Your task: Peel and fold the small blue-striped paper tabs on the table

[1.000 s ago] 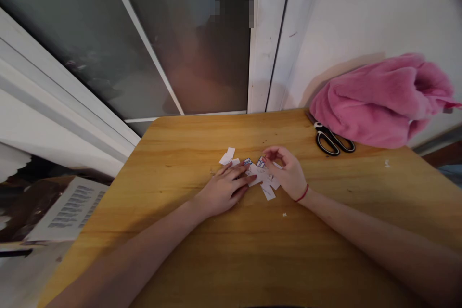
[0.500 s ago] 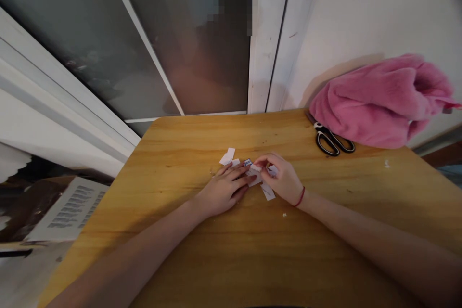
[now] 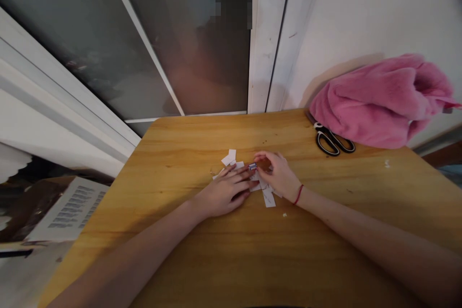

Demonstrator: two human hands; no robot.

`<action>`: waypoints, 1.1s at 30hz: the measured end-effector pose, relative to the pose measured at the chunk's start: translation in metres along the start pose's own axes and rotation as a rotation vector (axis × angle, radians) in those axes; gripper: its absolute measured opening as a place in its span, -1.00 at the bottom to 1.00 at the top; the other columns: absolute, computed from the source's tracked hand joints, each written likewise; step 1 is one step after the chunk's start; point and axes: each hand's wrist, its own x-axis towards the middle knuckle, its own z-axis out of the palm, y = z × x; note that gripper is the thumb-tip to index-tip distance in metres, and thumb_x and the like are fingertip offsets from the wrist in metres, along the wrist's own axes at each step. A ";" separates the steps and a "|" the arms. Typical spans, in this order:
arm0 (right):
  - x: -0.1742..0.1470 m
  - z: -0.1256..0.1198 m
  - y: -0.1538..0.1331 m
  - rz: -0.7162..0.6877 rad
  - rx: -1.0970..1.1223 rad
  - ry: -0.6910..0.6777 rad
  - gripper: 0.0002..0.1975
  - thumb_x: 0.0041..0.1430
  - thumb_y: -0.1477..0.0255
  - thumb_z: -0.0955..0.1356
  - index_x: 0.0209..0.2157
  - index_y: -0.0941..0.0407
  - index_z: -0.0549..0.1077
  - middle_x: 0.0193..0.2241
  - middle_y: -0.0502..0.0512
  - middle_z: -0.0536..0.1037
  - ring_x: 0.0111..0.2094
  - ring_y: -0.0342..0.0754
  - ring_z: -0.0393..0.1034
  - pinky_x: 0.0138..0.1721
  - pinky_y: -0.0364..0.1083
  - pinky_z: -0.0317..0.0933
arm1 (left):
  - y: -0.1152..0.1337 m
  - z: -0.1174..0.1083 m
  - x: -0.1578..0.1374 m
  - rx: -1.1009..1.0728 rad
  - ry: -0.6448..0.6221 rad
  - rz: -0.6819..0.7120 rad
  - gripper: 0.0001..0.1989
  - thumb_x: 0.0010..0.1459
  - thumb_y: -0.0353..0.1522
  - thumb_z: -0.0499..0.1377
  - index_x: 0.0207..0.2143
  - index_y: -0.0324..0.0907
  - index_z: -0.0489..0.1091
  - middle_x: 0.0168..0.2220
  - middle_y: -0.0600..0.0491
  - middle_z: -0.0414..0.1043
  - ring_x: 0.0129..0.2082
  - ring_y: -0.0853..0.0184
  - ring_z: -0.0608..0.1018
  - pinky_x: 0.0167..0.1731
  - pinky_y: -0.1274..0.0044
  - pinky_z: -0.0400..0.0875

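Small white paper slips point(image 3: 269, 197), some with faint writing, lie in a loose, overlapping cluster on the wooden table. My left hand point(image 3: 228, 188) rests palm down over part of them, its fingers spread. At its fingertips is a small blue-and-white piece point(image 3: 252, 166), too small to name. My right hand point(image 3: 282, 175), with a red string round the wrist, hovers at the right side of the cluster. Its thumb and index finger are curved but apart, close to the blue-and-white piece, and I see nothing gripped. More slips point(image 3: 229, 157) stick out beyond my left fingers.
Black-handled scissors point(image 3: 332, 142) lie at the far right, partly under a pink plush cloth bundle point(image 3: 378, 101). Tiny white scraps point(image 3: 387, 163) dot the table point(image 3: 202, 260). Behind stands a framed glass door point(image 3: 202, 72). A cardboard box point(image 3: 68, 207) sits below on the left.
The white slip pinched in my right hand has left its fingers, which have parted. The blue-and-white piece has shifted slightly right and down. The slips have spread a little; my left hand stays nearly still.
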 end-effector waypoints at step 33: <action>0.000 0.000 0.001 0.069 0.051 -0.014 -0.84 0.02 0.54 0.29 -0.33 0.06 0.43 -0.42 0.01 0.48 -0.31 -0.05 0.31 -0.20 0.01 0.17 | 0.000 0.003 -0.001 0.023 0.008 0.008 -0.64 0.23 -0.35 -0.08 0.08 -0.07 0.20 0.19 0.05 0.11 0.23 0.30 0.06 0.19 0.28 -0.07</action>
